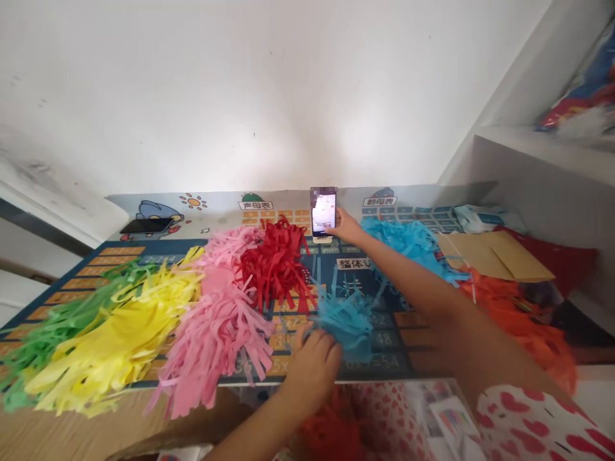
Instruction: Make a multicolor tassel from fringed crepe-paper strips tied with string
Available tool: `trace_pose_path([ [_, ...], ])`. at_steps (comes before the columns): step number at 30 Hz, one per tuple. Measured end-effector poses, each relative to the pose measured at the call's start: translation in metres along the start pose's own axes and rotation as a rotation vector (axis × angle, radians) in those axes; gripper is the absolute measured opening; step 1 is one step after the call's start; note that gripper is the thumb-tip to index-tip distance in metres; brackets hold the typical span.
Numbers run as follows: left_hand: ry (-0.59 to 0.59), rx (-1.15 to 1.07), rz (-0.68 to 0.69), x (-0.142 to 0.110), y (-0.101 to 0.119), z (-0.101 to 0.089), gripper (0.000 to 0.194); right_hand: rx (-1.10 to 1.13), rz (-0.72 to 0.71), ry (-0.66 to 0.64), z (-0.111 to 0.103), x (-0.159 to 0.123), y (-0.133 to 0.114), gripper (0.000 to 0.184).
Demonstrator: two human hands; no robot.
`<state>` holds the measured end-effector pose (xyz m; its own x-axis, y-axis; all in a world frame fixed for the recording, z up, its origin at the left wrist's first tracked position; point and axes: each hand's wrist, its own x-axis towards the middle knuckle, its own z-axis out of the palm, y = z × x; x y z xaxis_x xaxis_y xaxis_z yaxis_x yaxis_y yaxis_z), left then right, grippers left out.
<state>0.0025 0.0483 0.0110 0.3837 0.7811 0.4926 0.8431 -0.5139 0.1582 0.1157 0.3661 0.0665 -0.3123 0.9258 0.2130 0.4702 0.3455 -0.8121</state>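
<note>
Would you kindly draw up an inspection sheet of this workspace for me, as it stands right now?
Surface: printed pinyin desk mat.
Job's things: blue paper fringe; upright phone on a small stand.
Clutter: green, yellow, pink, red and orange paper fringes; dark phone; kraft envelope.
Grippers: left hand, fingers on the blue fringe; right hand at the phone's edge.
Cables: nothing seen.
Surroundings: white wall; white shelf at right.

"What's the blue fringe (pixel 346 323) by you made of?"

"Thin matt paper, like your red fringe (pixel 276 266)."

"And the phone (pixel 323 212) you're touching?"

"Glossy glass front. Your mat (pixel 384 339) looks like smooth plastic, and your envelope (pixel 494 256) is matt brown paper."
</note>
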Motion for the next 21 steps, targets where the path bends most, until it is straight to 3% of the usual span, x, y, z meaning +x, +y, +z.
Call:
trace_pose_path([
  [7, -0.004, -0.053, 0.014, -0.001, -0.004, 0.005, 0.017, 0.056, 0.098, 0.089, -0.002, 0.008, -0.006, 0.036],
  [10, -0.048, -0.058, 0.025, -0.001, -0.005, 0.007, 0.019, 0.081, 0.146, 0.157, -0.014, -0.012, -0.023, 0.039],
  [11, -0.066, -0.057, 0.033, -0.001, -0.005, 0.007, 0.02, 0.093, 0.129, 0.125, -0.018, -0.028, -0.031, 0.037],
  [12, -0.086, -0.054, 0.041, 0.0, -0.004, 0.008, 0.02, 0.103, 0.094, 0.062, -0.022, -0.048, -0.041, 0.033],
  [13, -0.104, -0.05, 0.05, 0.0, -0.004, 0.008, 0.021, 0.117, 0.0, -0.12, -0.026, -0.073, -0.05, 0.028],
  [15, -0.132, -0.04, 0.066, 0.001, -0.002, 0.009, 0.022, 0.055, -0.189, -0.651, -0.031, -0.13, -0.065, 0.02],
  [16, -0.138, -0.032, 0.075, 0.002, -0.001, 0.01, 0.023, -0.037, -0.281, -0.816, -0.033, -0.158, -0.07, 0.017],
  [18, -0.152, -0.015, 0.099, 0.002, 0.0, 0.01, 0.023, -0.305, -0.412, -0.885, -0.035, -0.205, -0.07, 0.019],
  [21, -0.182, -0.003, 0.14, 0.002, 0.001, 0.009, 0.022, -0.644, -0.495, -0.759, -0.043, -0.244, -0.051, 0.02],
])
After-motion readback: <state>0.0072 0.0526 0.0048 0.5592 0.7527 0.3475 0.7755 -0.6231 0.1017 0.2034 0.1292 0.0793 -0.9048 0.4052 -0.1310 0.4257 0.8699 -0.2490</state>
